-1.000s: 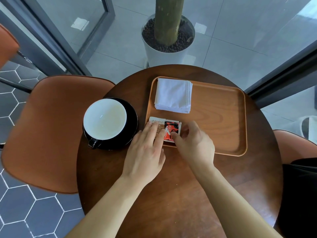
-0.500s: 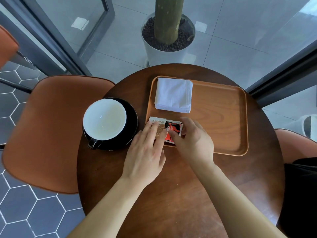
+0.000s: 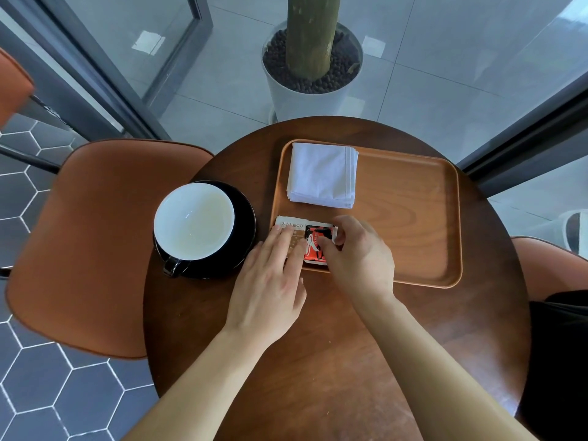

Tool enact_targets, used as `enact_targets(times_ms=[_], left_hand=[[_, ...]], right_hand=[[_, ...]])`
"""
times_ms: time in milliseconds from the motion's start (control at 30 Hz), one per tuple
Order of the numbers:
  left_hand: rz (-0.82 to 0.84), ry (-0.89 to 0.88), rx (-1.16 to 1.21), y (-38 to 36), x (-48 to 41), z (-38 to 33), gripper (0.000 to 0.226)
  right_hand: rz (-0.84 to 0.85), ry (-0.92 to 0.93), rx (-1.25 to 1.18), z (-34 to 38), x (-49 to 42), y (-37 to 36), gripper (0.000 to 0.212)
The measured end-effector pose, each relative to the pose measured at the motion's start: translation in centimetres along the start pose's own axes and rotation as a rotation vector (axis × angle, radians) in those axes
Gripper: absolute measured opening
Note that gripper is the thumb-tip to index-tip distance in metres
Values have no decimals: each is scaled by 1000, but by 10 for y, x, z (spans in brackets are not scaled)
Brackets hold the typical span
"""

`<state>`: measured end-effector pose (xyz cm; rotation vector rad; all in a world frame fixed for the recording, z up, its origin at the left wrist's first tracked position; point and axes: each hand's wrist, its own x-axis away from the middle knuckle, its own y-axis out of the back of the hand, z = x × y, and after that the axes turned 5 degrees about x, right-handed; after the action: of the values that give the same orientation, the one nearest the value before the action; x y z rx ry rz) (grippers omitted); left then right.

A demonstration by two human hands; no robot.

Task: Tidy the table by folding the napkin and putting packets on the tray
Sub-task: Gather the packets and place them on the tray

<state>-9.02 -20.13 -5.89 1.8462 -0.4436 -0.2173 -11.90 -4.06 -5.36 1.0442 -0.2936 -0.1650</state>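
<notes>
At the tray (image 3: 413, 218) rim, left hand (image 3: 270, 281) flat on white packet (image 3: 291, 224), right hand (image 3: 356, 259) pinches red packet (image 3: 313, 246) — a nudge could slide both off.

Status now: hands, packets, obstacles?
Left hand flat on white packet. Right hand pinches red packet. Both at tray near-left corner. Cup beside, not blocking.

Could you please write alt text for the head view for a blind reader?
The left hand rests on a pale packet and the right hand pinches a red packet at the corner of a tray holding a folded napkin.
</notes>
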Motion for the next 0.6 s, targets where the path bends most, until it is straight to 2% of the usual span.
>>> enact_targets(times_ms=[600], left_hand=[[0, -2, 21, 0, 1, -1, 57]], right_hand=[[-10, -16, -26, -4, 5, 5, 20]])
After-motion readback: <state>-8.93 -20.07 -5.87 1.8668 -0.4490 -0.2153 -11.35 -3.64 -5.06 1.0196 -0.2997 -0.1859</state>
